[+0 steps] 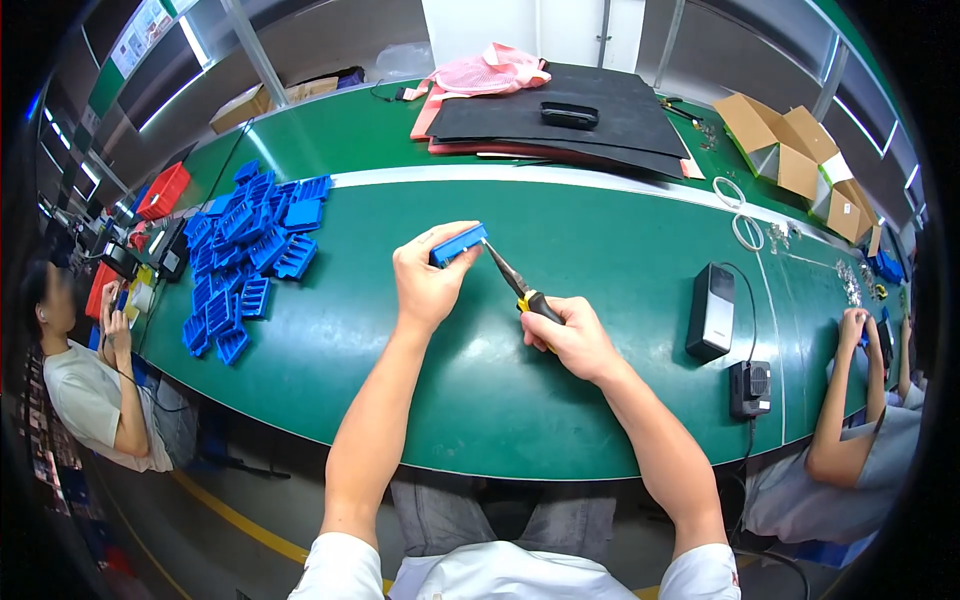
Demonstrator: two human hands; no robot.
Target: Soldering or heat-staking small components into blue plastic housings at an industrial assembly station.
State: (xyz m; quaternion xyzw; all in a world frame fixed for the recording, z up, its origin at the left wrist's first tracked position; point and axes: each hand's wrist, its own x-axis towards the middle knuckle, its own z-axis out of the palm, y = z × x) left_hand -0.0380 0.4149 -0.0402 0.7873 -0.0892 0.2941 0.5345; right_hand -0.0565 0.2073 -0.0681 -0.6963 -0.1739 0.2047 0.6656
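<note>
Above the middle of the green table, my left hand (430,275) grips a small blue plastic part (459,244) between thumb and fingers, tilted up to the right. My right hand (572,338) is wrapped round the black and yellow handles of long-nose pliers (513,275). The pliers' narrow tip reaches the right end of the blue part; whether the jaws pinch anything there is too small to tell. On the left of the table lies a loose heap of similar blue slotted plastic parts (240,235).
Right of my hands stand a black and silver box-shaped device (711,312) and a small black cabled unit (750,388). Black sheets (600,105) and a pink mesh bag (490,70) lie at the back. An open carton (785,140) is far right. People sit at both sides.
</note>
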